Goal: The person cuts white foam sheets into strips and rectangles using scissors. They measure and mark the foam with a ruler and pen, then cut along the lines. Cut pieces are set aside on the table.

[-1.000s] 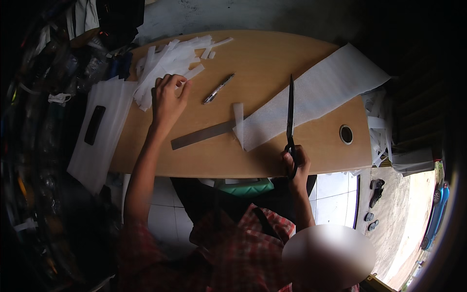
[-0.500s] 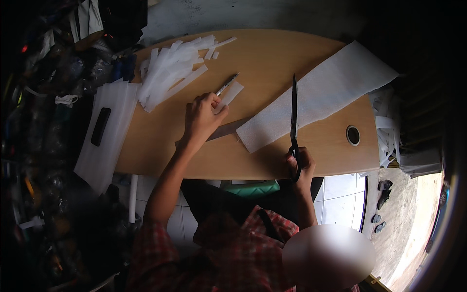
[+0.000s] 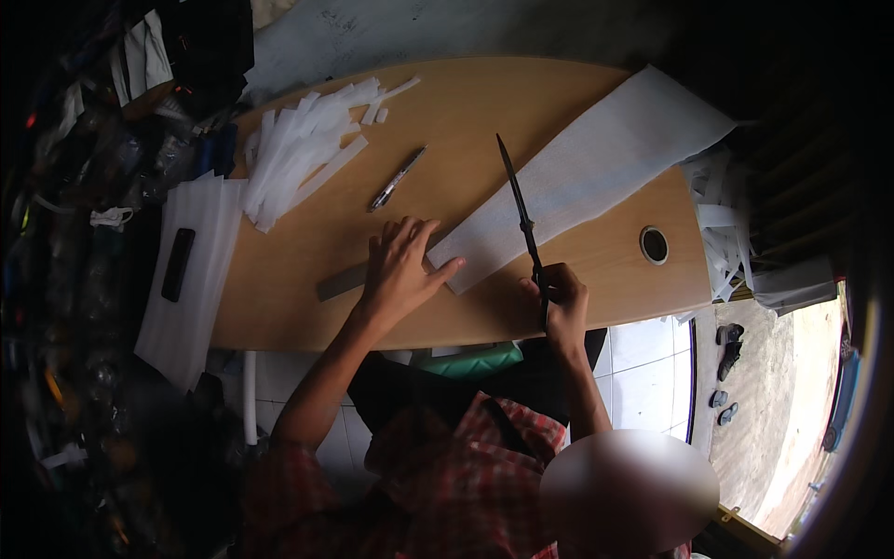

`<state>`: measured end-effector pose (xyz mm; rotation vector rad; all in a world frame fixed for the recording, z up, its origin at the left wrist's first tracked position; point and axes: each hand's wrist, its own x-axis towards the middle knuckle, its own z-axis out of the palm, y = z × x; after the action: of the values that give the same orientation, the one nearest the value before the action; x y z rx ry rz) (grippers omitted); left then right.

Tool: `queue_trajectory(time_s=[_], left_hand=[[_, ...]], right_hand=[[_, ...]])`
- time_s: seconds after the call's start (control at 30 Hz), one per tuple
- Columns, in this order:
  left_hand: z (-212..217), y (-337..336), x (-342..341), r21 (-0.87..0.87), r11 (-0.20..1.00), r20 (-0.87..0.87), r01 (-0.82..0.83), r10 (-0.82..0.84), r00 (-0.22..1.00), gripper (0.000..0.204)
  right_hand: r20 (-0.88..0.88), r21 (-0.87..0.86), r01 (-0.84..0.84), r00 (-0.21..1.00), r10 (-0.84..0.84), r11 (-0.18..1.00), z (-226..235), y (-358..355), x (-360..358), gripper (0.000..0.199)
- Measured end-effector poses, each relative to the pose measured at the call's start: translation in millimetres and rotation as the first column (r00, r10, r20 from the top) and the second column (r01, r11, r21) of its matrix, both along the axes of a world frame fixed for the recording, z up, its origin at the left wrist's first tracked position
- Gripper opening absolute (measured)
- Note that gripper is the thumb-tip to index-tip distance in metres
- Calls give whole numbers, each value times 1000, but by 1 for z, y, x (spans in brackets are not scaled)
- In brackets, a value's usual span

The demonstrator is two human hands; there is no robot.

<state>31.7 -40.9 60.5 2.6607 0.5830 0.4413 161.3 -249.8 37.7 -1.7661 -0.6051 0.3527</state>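
Note:
My right hand point(image 3: 563, 303) grips a pair of black scissors point(image 3: 523, 219) near the table's front edge, the blades together and pointing away from me over the white foam sheet point(image 3: 596, 154). That sheet runs diagonally to the far right. At its near left end, my left hand point(image 3: 400, 270) has its fingers spread, the thumb reaching the sheet's edge. A flat grey strip, like a ruler point(image 3: 340, 281), lies partly under the left hand. Beyond that hand, a pen point(image 3: 399, 177) rests on the table.
Cut white strips point(image 3: 303, 149) lie heaped at the far left of the wooden table point(image 3: 456, 102). Left of them, a dark phone point(image 3: 178, 265) sits on stacked white sheets point(image 3: 209, 270). A round hole point(image 3: 655, 245) is at the right. White scraps point(image 3: 722, 228) hang beyond the right edge.
My left hand has let go of the pen and moved nearer, opening beside the sheet's end. The small white strip it held is out of sight. The scissors have tilted left.

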Motion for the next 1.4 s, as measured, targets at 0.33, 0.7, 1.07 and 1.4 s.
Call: queue_trajectory(time_s=[0.33,0.7,1.07,1.4], left_hand=[[-25,-11,7,72,996,108,50,-57,992,59],[-35,43,-6,-276,958,197,82,-27,980,37],[-30,100,-33,-341,940,259,9,85,962,36],[-43,121,-82,-281,951,207,-127,189,960,41]], right_hand=[[124,-357,-54,987,104,932,58,53,67,41],[223,-321,-53,966,130,946,41,43,63,41],[274,-259,-101,946,173,961,59,53,64,39],[386,-244,-144,892,233,959,19,68,68,43]])
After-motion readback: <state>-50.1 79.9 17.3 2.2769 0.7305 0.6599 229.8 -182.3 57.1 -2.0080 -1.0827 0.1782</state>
